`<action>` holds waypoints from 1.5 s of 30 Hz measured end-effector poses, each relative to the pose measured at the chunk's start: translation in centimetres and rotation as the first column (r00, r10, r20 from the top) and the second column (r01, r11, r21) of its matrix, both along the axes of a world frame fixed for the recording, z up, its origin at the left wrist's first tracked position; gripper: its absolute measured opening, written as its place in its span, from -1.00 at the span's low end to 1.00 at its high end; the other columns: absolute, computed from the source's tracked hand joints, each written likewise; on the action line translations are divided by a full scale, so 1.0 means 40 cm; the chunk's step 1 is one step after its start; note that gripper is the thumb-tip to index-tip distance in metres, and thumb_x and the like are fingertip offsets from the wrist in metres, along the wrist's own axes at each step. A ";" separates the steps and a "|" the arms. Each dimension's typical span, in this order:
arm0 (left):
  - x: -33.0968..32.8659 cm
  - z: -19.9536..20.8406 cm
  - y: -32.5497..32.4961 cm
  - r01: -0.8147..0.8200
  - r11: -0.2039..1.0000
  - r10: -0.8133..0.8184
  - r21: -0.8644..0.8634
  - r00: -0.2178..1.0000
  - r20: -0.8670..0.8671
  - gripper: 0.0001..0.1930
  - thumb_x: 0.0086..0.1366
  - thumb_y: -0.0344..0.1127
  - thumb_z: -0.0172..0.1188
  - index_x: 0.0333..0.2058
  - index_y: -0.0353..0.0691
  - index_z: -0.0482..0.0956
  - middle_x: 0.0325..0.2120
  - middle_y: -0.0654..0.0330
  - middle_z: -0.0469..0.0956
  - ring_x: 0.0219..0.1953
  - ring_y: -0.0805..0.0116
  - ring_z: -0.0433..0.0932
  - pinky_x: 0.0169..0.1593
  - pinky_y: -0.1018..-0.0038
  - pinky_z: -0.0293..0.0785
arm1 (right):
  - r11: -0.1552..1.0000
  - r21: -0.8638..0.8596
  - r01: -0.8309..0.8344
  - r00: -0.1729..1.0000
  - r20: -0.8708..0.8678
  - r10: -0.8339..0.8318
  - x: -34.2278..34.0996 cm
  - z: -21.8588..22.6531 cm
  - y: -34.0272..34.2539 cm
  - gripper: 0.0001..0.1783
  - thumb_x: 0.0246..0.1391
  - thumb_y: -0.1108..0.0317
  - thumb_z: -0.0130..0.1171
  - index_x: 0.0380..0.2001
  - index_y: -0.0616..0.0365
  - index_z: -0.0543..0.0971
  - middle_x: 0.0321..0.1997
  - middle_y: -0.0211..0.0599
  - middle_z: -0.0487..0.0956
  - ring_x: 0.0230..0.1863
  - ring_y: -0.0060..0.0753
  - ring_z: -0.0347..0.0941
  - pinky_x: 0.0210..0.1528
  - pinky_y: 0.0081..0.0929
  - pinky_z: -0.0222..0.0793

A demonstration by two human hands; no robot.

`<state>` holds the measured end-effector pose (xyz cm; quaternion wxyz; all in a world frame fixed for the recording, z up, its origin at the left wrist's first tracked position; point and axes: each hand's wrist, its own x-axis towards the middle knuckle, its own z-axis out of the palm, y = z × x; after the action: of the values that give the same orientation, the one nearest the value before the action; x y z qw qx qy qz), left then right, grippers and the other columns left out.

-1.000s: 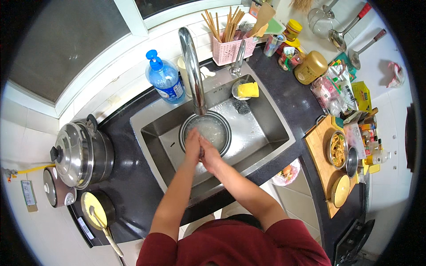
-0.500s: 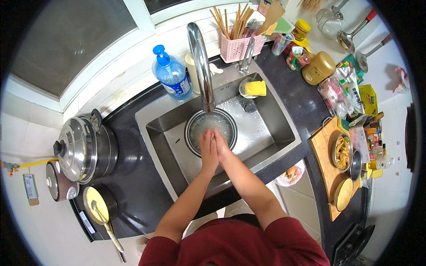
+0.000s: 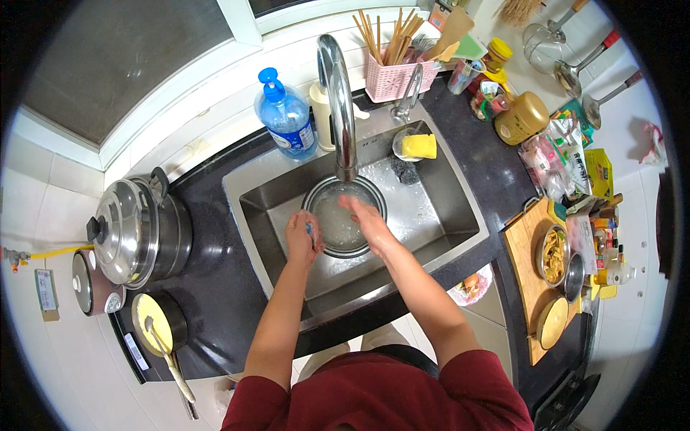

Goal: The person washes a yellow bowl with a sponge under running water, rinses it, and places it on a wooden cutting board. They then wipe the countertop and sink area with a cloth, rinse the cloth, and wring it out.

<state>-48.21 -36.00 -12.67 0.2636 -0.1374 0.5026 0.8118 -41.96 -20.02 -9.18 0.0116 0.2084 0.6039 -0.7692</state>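
Note:
My left hand (image 3: 305, 235) hovers over the left rim of a round metal basin (image 3: 382, 197) in the sink. Its fingers are curved and apart from the other hand; a small blue patch shows at them, too small to make out. My right hand (image 3: 365, 221) is over the basin's right side, fingers stretched forward and holding nothing. Cloudy water (image 3: 338, 215) fills the basin, beneath the tall chrome tap (image 3: 338, 108). The steel sink (image 3: 438, 248) surrounds it. A yellow sponge (image 3: 419, 146) and a dark scouring pad (image 3: 405, 171) lie at the sink's far right corner.
Behind the sink stand a blue pump bottle (image 3: 287, 118) and a pink basket (image 3: 399, 82) of chopsticks. On the left are a steamer pot (image 3: 133, 230) and a saucepan (image 3: 176, 323). A cutting board (image 3: 521, 244) with bowls lies right, near jars and packets.
My hands, pressed together over the basin before, have come apart. The left moved left to the basin's rim, the right slightly right. The view has shifted a little.

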 end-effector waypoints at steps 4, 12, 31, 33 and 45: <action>0.004 0.037 -0.019 0.037 0.999 -0.037 -0.012 0.999 0.028 -0.78 0.32 -0.21 0.00 -0.45 -0.19 0.31 -0.76 0.21 0.32 -0.87 0.41 0.24 -0.89 0.47 0.03 | 0.892 0.421 0.163 0.982 -0.161 -0.104 -0.012 0.048 -0.011 -0.49 0.20 0.16 -0.03 0.13 0.24 0.36 0.10 -0.18 0.46 0.13 -0.25 0.36 0.16 -0.37 0.22; 0.030 -0.003 -0.070 0.277 0.933 -0.265 0.229 0.961 -0.080 -0.78 0.09 -0.49 0.10 -0.25 -0.22 0.37 -0.48 0.09 0.48 -0.44 0.22 0.54 -0.23 0.24 0.54 | 0.526 0.782 -0.333 0.942 0.257 0.214 -0.131 0.161 0.058 -0.68 0.03 0.38 0.05 -0.10 0.11 0.52 -0.13 -0.05 0.56 -0.10 0.00 0.51 -0.09 -0.15 0.40; 0.083 0.052 -0.076 0.098 0.964 -0.143 0.247 0.975 0.171 -0.68 0.13 -0.47 0.09 -0.10 -0.17 0.39 -0.23 0.15 0.51 -0.20 0.29 0.54 -0.13 0.36 0.52 | 0.968 -0.129 -0.217 0.958 -0.217 0.186 -0.585 0.431 0.013 -0.75 0.20 0.31 0.02 -0.10 0.18 0.41 -0.54 -0.26 0.51 -0.71 -0.65 0.31 -0.77 -0.73 0.11; 0.080 0.046 -0.079 0.109 0.951 -0.159 0.290 0.975 0.155 -0.68 0.14 -0.47 0.09 -0.10 -0.16 0.39 -0.22 0.16 0.50 -0.18 0.29 0.54 -0.13 0.35 0.52 | 0.960 -0.134 -0.245 0.959 -0.180 0.220 -0.591 0.441 0.020 -0.74 0.20 0.32 0.01 -0.09 0.18 0.40 -0.54 -0.26 0.51 -0.71 -0.65 0.29 -0.78 -0.72 0.10; 0.053 0.016 -0.046 0.123 0.935 -0.161 0.331 0.983 0.089 -0.70 0.13 -0.50 0.04 -0.11 -0.23 0.39 -0.25 0.13 0.51 -0.21 0.27 0.56 -0.18 0.35 0.55 | 0.954 -0.136 -0.266 0.956 -0.163 0.244 -0.578 0.440 0.022 -0.64 0.18 0.25 0.08 -0.03 0.19 0.36 -0.55 -0.18 0.50 -0.78 -0.69 0.09 -0.80 -0.70 -0.10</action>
<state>-46.08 -37.84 -12.03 0.3691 -0.1018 0.3548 0.8529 -65.09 -19.13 8.43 0.0836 0.0708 0.5628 -0.8193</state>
